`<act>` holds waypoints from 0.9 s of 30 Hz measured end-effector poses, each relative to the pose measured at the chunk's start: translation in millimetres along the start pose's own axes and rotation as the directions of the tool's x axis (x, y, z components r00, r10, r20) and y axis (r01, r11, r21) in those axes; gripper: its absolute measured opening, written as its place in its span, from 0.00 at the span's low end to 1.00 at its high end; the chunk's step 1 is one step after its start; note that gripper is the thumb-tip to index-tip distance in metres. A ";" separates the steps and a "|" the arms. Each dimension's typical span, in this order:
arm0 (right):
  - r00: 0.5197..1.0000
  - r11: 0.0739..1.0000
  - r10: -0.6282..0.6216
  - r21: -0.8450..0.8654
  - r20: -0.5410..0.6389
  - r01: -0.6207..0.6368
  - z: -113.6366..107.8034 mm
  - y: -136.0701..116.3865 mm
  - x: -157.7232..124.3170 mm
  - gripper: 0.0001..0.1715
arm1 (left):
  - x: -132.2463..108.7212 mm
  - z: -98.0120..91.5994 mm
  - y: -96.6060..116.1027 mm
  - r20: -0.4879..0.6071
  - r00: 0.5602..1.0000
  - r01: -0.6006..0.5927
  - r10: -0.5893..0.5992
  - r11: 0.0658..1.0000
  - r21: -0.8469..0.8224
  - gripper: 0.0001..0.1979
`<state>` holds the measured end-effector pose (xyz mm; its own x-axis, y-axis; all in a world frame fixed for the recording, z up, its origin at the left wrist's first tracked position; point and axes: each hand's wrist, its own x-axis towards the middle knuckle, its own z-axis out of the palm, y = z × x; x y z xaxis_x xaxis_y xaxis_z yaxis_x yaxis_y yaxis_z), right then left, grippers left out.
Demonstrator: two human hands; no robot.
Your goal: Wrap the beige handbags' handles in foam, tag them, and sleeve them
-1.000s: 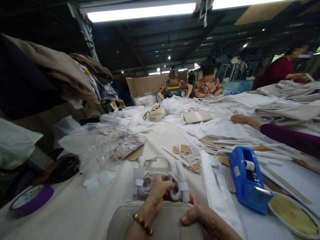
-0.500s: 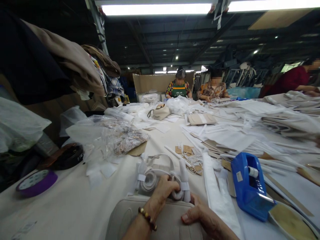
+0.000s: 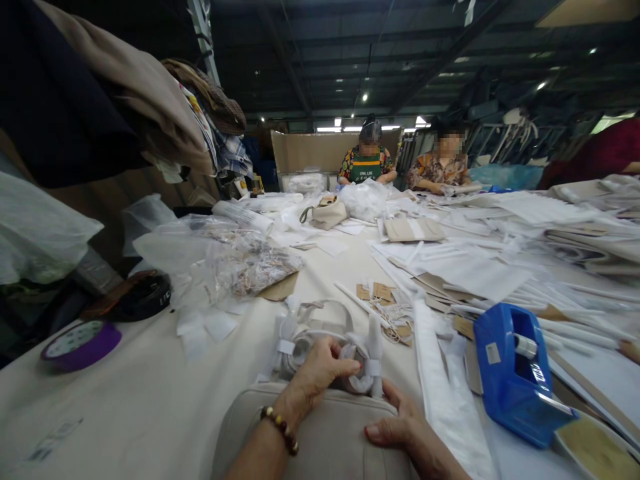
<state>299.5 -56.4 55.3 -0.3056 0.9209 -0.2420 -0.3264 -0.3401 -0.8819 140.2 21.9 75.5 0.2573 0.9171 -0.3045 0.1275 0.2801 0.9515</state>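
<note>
A beige bag (image 3: 320, 440) lies at the near table edge right under me. My left hand (image 3: 320, 370), with a bead bracelet on the wrist, has its fingers curled round the bag's white paper-wrapped handle (image 3: 360, 373). My right hand (image 3: 400, 427) rests on the bag's top edge to the right, thumb pressed against it and fingers wrapped over the rim. More wrapped strap loops (image 3: 300, 333) lie just beyond the hands.
A blue tape dispenser (image 3: 515, 373) stands at the right, a purple tape roll (image 3: 80, 343) at the left. Clear plastic bags (image 3: 235, 263), brown tags (image 3: 375, 293), white paper sleeves (image 3: 445, 393) and stacked bags cover the table. Two people (image 3: 400, 163) sit at the far end.
The view has tilted down and shifted slightly. A co-worker's purple-sleeved arm at the right has gone out of view. My hands stay on the bag and handle.
</note>
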 end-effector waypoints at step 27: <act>0.914 0.995 -0.077 -0.084 -0.399 0.047 15.9 16.5 1.9 0.44 | 0.2 36.6 -9.7 -0.117 0.934 -0.082 0.338 0.521 0.850 0.17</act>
<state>279.3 -63.2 46.7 0.1026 0.9437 -0.3145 -0.2640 -0.2790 -0.9233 174.1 9.0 64.6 0.1711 0.9843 0.0422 0.8591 -0.1700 0.4827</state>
